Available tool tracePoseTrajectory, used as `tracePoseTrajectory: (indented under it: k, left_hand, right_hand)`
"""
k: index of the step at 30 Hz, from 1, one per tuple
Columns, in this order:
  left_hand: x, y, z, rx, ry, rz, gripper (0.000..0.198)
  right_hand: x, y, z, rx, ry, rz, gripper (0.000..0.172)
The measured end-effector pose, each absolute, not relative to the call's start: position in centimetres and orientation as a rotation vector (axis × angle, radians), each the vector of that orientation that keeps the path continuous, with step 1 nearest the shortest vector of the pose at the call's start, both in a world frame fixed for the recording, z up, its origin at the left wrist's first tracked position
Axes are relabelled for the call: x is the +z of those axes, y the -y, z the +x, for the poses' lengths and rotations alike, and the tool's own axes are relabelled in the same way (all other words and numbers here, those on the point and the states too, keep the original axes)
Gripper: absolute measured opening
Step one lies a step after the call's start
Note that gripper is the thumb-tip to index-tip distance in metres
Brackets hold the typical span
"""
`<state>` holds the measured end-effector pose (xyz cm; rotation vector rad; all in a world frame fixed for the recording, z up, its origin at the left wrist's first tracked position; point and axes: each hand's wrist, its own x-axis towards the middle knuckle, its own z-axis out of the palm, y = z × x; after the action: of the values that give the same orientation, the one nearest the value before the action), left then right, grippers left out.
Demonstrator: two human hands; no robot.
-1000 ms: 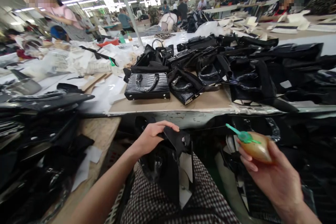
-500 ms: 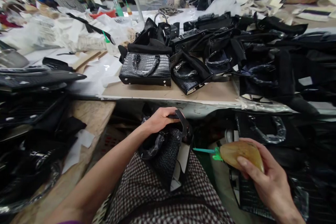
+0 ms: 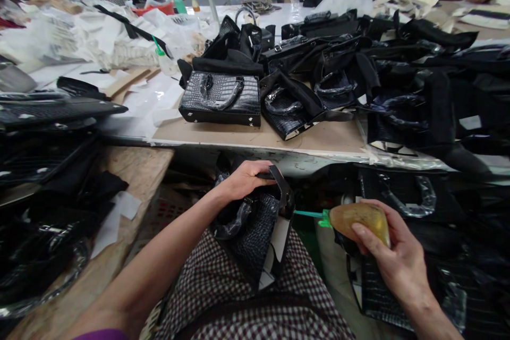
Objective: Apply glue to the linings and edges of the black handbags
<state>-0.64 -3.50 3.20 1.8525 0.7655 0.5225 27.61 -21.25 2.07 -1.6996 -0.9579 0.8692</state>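
Observation:
On my lap rests a black crocodile-textured handbag (image 3: pixel 255 236), tilted, with plastic wrap around its handle and pale lining board showing along one side. My left hand (image 3: pixel 249 178) is closed on the top edge of this handbag, near a black strap (image 3: pixel 282 186) that hangs over the side. In my right hand (image 3: pixel 392 244) is a yellowish squeeze bottle (image 3: pixel 360 221), held sideways with a green collar and a thin blue-green nozzle. The nozzle's tip points left and reaches the side edge of the handbag by the strap; whether it touches cannot be made out.
Ahead, a worktable (image 3: pixel 319 141) carries a finished-looking black handbag (image 3: pixel 221 98) and a heap of others (image 3: pixel 342 64). Bags are stacked left on a wooden board (image 3: pixel 139 170) and at lower right (image 3: pixel 398 287). A small bottle with a green tip (image 3: pixel 165 58) stands behind. People are farther back.
My right hand has moved the squeeze bottle left and slightly up, bringing its nozzle to the handbag's side edge. My left hand keeps its hold on the bag.

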Motion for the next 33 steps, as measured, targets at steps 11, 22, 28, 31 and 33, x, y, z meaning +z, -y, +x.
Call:
tracePoseTrajectory:
  k: [11,22,28,31,33]
  left_hand:
    - [2.9,3.7,-0.1,0.509,-0.747,1.851,0.011]
    - [2.5,3.5,0.0,0.525,-0.741,1.841,0.011]
    - [2.0,2.9,0.1,0.567,-0.739,1.827,0.011]
    - [1.9,2.8,0.2,0.585,-0.766,1.807,0.011]
    - [1.9,2.8,0.3,0.595,-0.771,1.781,0.012]
  right_hand:
    - [2.5,21.6,28.5,0.899,1.178,-1.713,0.046]
    - [1.8,24.3,27.5,1.097,1.175,-1.629,0.048]
    - [2.0,24.1,27.9,0.961,1.172,-1.69,0.049]
    - [1.9,24.5,27.8,1.005,1.212,-1.638,0.049]
    - [1.9,24.9,27.6,1.066,1.238,-1.605,0.048]
